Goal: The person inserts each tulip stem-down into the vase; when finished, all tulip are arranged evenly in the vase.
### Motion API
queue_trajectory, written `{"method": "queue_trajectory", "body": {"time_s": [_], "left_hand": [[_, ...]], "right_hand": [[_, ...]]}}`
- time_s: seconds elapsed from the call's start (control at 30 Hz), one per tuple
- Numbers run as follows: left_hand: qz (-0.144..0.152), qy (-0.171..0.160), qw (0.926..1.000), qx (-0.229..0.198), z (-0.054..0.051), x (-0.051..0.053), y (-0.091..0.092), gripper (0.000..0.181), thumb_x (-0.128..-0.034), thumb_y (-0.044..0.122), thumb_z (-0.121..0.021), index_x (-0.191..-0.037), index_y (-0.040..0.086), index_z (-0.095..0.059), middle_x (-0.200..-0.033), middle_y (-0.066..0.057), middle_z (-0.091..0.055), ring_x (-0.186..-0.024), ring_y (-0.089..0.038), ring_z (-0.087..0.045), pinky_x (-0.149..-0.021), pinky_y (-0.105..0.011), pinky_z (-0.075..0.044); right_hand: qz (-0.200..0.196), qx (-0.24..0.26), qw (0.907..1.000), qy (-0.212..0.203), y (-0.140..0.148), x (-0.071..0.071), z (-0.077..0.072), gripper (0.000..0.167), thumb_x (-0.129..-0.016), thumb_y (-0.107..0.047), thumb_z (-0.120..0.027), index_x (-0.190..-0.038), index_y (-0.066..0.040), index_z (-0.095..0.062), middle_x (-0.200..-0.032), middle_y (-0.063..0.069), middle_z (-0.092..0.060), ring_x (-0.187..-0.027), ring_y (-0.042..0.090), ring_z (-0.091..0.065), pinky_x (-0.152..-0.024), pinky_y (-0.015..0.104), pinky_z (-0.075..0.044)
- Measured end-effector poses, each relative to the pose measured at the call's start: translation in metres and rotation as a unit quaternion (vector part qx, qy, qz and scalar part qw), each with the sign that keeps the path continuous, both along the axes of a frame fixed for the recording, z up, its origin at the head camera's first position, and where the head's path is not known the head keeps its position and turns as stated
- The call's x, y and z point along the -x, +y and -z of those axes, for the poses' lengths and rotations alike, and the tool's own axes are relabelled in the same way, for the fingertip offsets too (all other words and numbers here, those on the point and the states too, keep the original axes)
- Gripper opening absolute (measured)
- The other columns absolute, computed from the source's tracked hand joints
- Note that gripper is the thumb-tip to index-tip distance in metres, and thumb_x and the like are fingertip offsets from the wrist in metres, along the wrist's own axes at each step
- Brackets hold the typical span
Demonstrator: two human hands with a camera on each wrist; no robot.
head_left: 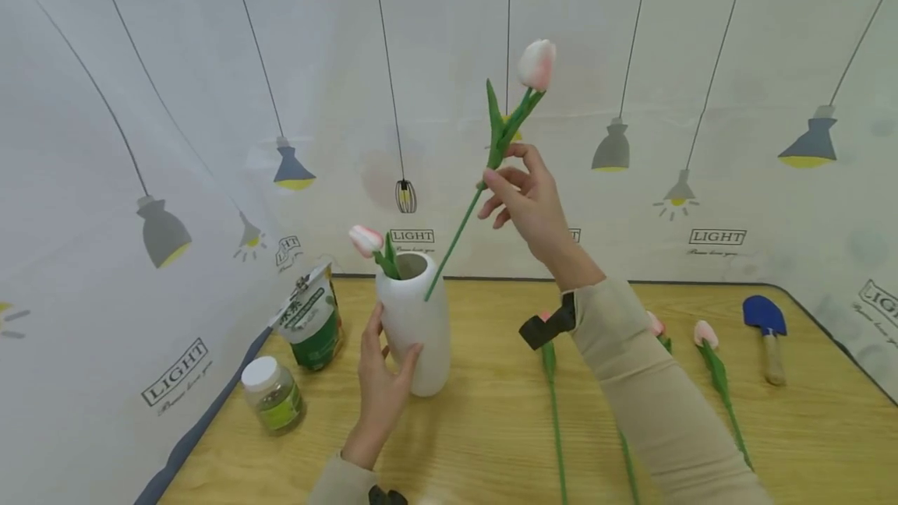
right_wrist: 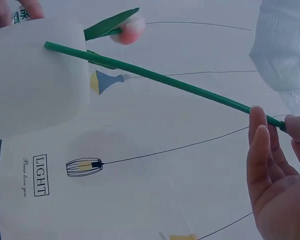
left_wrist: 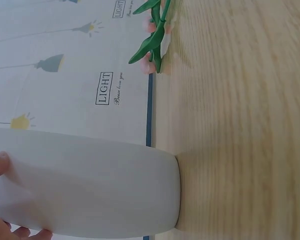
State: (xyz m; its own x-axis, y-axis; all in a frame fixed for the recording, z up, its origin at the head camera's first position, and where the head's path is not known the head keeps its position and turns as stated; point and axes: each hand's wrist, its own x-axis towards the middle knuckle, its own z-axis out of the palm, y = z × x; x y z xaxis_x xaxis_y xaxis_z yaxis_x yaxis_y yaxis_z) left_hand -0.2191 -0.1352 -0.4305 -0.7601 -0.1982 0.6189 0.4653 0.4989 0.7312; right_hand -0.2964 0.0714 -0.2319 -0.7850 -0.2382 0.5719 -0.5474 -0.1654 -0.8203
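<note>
- On the bench point(head_left: 491, 419), the white vase point(head_left: 424, 337) stands upright, a potted tulip point(head_left: 367, 241) leaning over its rim.
- Left hand point(head_left: 384, 388) grips the vase's side between thumb and fingers, probably to steady it.
- Right hand point(head_left: 529, 209) pinches the raised tulip point(head_left: 497, 140) near its leaves, likely leaving the lower stem free; whether its end touches the vase, I cannot tell.

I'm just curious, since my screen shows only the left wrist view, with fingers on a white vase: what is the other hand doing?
Observer: The right hand holds up a pink-and-white tulip.
Visitor: Is anything inside the vase?
Observer: Yes, another tulip leans out of its top.
Visitor: What else is around?
Observer: A blue-bladed trowel lies toward the right side of the table.
</note>
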Motion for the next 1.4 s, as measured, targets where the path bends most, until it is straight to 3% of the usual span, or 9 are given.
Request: {"method": "queue_trajectory", "body": {"time_s": [0.27,0.47,0.57,0.8,1.13,1.27,1.4], "left_hand": [[0.002,-0.024,0.9997,-0.002,0.0,0.002,0.001,0.076,-0.0804,0.015,-0.064,-0.14,0.023,-0.019,-0.139,-0.016,-0.031,-0.124,-0.036,-0.036,-0.086,-0.054,-0.045],[-0.003,-0.034,0.9994,-0.004,0.001,0.001,0.002,0.076,-0.0802,0.014,-0.065,-0.14,0.024,-0.019,-0.138,-0.015,-0.032,-0.124,-0.036,-0.037,-0.085,-0.055,-0.045],[-0.004,-0.034,0.9994,-0.003,0.001,0.0,0.001,0.076,-0.0802,0.015,-0.064,-0.14,0.025,-0.018,-0.139,-0.015,-0.031,-0.124,-0.035,-0.037,-0.085,-0.055,-0.045],[-0.009,-0.029,0.9995,-0.007,0.002,0.0,-0.002,0.077,-0.0795,0.015,-0.065,-0.14,0.025,-0.019,-0.138,-0.015,-0.032,-0.124,-0.034,-0.037,-0.085,-0.054,-0.045],[-0.01,-0.023,0.9996,-0.012,-0.002,0.0,-0.002,0.076,-0.0792,0.014,-0.066,-0.14,0.024,-0.021,-0.137,-0.015,-0.033,-0.123,-0.035,-0.038,-0.083,-0.055,-0.046],[-0.01,-0.023,0.9996,-0.013,-0.002,0.001,-0.003,0.076,-0.0792,0.014,-0.066,-0.139,0.023,-0.021,-0.137,-0.015,-0.034,-0.123,-0.034,-0.038,-0.083,-0.056,-0.045],[-0.008,-0.028,0.9995,-0.012,-0.003,0.002,-0.003,0.076,-0.0795,0.015,-0.066,-0.14,0.025,-0.021,-0.138,-0.014,-0.033,-0.123,-0.034,-0.038,-0.084,-0.056,-0.045]], "right_hand": [[0.02,0.015,0.9989,0.039,-0.006,-0.002,-0.019,0.025,-0.087,-0.016,-0.054,-0.108,-0.017,-0.04,-0.082,0.003,-0.06,-0.051,0.016,-0.059,-0.042,0.021,-0.046],[0.045,0.032,0.9971,0.052,-0.014,-0.001,-0.02,0.026,-0.087,-0.017,-0.055,-0.11,-0.017,-0.041,-0.081,0.003,-0.06,-0.049,0.017,-0.058,-0.04,0.02,-0.045],[0.046,0.007,0.9984,0.033,-0.02,0.0,-0.011,0.026,-0.088,-0.018,-0.054,-0.11,-0.016,-0.041,-0.081,0.002,-0.059,-0.048,0.014,-0.057,-0.04,0.02,-0.044],[0.024,-0.081,0.9961,-0.026,-0.036,0.003,0.024,0.029,-0.089,-0.023,-0.052,-0.115,-0.016,-0.04,-0.088,0.006,-0.059,-0.053,0.016,-0.059,-0.043,0.023,-0.047],[0.014,-0.206,0.9764,-0.063,-0.045,0.006,0.051,0.029,-0.088,-0.025,-0.054,-0.114,-0.014,-0.048,-0.096,0.019,-0.063,-0.06,0.024,-0.063,-0.047,0.031,-0.05],[0.013,-0.225,0.9721,-0.064,-0.047,0.007,0.058,0.028,-0.087,-0.021,-0.056,-0.113,-0.011,-0.052,-0.098,0.018,-0.063,-0.06,0.023,-0.062,-0.048,0.032,-0.051],[0.025,-0.209,0.9751,-0.071,-0.044,0.01,0.067,0.026,-0.086,-0.02,-0.058,-0.111,-0.011,-0.055,-0.096,0.016,-0.063,-0.057,0.016,-0.059,-0.048,0.031,-0.05]]}}
